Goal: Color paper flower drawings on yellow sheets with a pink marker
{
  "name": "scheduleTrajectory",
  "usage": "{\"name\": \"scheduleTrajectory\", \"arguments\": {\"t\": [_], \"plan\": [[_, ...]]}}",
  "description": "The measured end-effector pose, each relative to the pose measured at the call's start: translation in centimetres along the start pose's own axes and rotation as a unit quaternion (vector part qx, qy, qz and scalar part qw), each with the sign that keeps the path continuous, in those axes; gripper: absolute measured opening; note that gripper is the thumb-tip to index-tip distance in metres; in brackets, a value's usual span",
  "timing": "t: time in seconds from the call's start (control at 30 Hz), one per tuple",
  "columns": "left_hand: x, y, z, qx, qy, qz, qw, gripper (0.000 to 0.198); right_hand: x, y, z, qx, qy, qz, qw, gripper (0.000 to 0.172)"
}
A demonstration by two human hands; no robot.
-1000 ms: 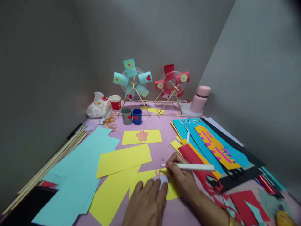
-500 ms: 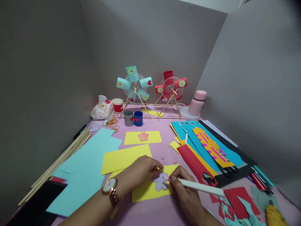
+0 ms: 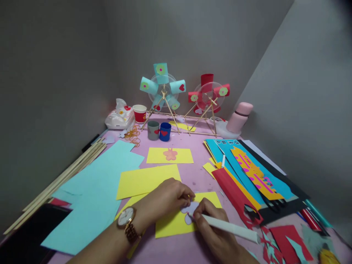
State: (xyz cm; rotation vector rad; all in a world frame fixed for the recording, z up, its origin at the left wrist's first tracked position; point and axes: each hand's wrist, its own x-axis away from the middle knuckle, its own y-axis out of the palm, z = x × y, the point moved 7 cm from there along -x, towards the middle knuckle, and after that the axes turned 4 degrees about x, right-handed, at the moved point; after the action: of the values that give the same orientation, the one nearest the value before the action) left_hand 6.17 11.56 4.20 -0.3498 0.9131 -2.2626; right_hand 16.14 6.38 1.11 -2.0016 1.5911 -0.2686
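Note:
My left hand (image 3: 167, 200), with a gold watch on the wrist, presses its fingertips on a small pale lilac flower cut-out (image 3: 189, 212). The cut-out lies on a yellow sheet (image 3: 176, 222) on the pink table (image 3: 192, 174). My right hand (image 3: 211, 223) grips a white pen (image 3: 229, 228) like a pencil, with the tip at the cut-out's edge. Part of the cut-out is hidden by both hands.
More yellow sheets (image 3: 147, 180) and light blue paper (image 3: 96, 190) lie to the left, beside long wooden sticks (image 3: 60, 183). Stacked coloured paper and black scissors (image 3: 272, 203) lie to the right. Two paper wheel models (image 3: 163, 90), small cups (image 3: 159, 131) and a pink bottle (image 3: 239, 117) stand at the back.
My left hand came up from the near edge onto the flower cut-out. My right hand drew the pen tip down to the cut-out's edge. The view shifted slightly.

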Motion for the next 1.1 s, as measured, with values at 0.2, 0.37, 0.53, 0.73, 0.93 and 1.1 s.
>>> {"name": "scheduleTrajectory", "arguments": {"t": [0.2, 0.37, 0.53, 0.73, 0.93, 1.1], "plan": [[0.4, 0.3, -0.1, 0.002, 0.014, 0.036, 0.999, 0.021, 0.0, -0.1, -0.2, 0.026, 0.001, -0.005, 1.0, 0.017], [0.4, 0.4, -0.1, -0.005, 0.027, 0.047, 0.999, 0.02, -0.2, 0.2, -0.3, 0.033, -0.005, -0.018, 0.999, 0.016], [0.5, 0.5, -0.2, -0.007, 0.032, 0.049, 0.998, 0.019, -0.4, 0.3, -0.5, 0.024, -0.01, -0.027, 0.999, 0.017], [0.5, 0.5, 0.0, -0.008, 0.03, 0.051, 0.998, 0.022, -0.4, 0.3, -1.0, 0.014, -0.02, -0.04, 0.999, 0.016], [0.5, 0.3, 0.3, -0.014, 0.028, 0.049, 0.998, 0.02, -0.4, 0.5, -0.9, -0.014, 0.005, -0.062, 0.998, 0.015], [0.6, 0.1, 0.6, -0.017, 0.027, 0.047, 0.998, 0.02, -0.3, 0.6, -1.2, -0.02, -0.005, -0.08, 0.997, 0.014]]}}
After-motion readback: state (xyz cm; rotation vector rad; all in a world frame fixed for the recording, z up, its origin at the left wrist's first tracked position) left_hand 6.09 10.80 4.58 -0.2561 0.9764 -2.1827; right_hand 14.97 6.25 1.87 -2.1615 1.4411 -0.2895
